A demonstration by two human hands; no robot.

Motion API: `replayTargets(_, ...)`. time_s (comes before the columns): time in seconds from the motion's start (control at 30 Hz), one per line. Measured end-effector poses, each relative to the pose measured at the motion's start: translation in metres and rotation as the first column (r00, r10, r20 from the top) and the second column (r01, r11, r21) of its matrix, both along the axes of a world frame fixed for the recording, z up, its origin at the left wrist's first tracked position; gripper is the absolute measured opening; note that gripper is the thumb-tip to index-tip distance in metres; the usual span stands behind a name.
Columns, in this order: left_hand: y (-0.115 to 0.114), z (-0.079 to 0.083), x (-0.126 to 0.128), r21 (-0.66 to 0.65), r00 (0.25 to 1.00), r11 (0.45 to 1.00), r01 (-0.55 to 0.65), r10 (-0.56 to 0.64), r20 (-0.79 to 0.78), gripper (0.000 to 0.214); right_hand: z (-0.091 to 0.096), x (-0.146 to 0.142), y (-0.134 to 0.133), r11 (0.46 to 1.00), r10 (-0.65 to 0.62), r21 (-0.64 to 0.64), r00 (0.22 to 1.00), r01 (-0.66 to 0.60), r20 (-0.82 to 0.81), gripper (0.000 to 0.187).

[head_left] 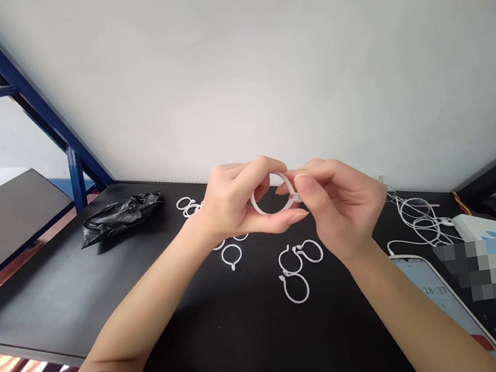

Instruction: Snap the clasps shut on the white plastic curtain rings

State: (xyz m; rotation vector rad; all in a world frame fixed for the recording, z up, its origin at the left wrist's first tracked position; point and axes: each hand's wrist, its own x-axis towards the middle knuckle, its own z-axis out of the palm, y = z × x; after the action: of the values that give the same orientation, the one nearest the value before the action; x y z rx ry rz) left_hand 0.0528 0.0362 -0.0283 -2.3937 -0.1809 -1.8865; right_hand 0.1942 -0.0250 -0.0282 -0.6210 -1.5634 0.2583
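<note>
Held above the black table is a white plastic ring [257, 206] with a small clasp, like a curtain ring. My left hand [235, 197] curls around it, fingers over the top and thumb along its lower edge. At the clasp on the ring's right side, my right hand [339, 203] pinches with thumb and fingertips. Below my hands lie a few more white rings [298, 301] with their clasps apart. Another white ring [230, 246], its small tab pointing toward me, lies left of these. Several rings [184, 199] are partly hidden behind my left hand.
A crumpled black plastic bag [118, 221] lies on the black table [196, 337] at left. On the right are a phone [421, 269], a coiled white cable [420, 216] and a white power strip [473, 227]. A wall [259, 72] stands behind; a blue metal frame [38, 111] rises at left.
</note>
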Motion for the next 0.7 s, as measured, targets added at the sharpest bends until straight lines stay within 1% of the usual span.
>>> replayTargets(0.07, -0.003, 0.003, -0.003, 0.005, 1.000, 1.000, -0.007, 0.007, -0.005, 0.041, 0.005, 0.004, -0.003, 0.999, 0.040, -0.031, 0.998, -0.039, 0.048, 0.008)
replayTargets(0.17, -0.010, 0.009, -0.008, -0.011, 0.999, 0.999, -0.046, 0.046, -0.005, 0.037, 0.013, 0.012, -0.009, 0.995, 0.089, -0.059, 0.986, -0.081, 0.140, 0.015)
replayTargets(0.3, -0.018, 0.015, -0.012, 0.008, 0.995, 0.996, -0.091, 0.091, 0.032, 0.037, 0.024, 0.019, -0.013, 0.996, 0.079, -0.049, 0.971, -0.070, 0.224, 0.015)
replayTargets(0.43, -0.024, 0.018, -0.012, 0.015, 0.991, 0.991, -0.132, 0.133, -0.022, 0.036, 0.032, 0.024, -0.019, 0.996, 0.089, -0.043, 0.958, -0.081, 0.274, 0.018)
replayTargets(0.5, -0.027, 0.019, -0.012, 0.011, 0.993, 0.993, -0.117, 0.117, -0.029, 0.034, 0.035, 0.026, -0.022, 0.994, 0.103, -0.058, 0.954, -0.090, 0.283, 0.021)
replayTargets(0.6, -0.030, 0.019, -0.011, -0.008, 0.998, 0.999, -0.051, 0.051, 0.027, 0.032, 0.039, 0.030, -0.026, 0.991, 0.112, -0.096, 0.952, -0.088, 0.286, 0.024)
replayTargets(0.7, -0.033, 0.019, -0.012, -0.071, 1.000, 0.997, -0.011, 0.012, 0.022, 0.033, 0.042, 0.033, -0.028, 0.993, 0.106, -0.080, 0.948, -0.085, 0.301, 0.027)
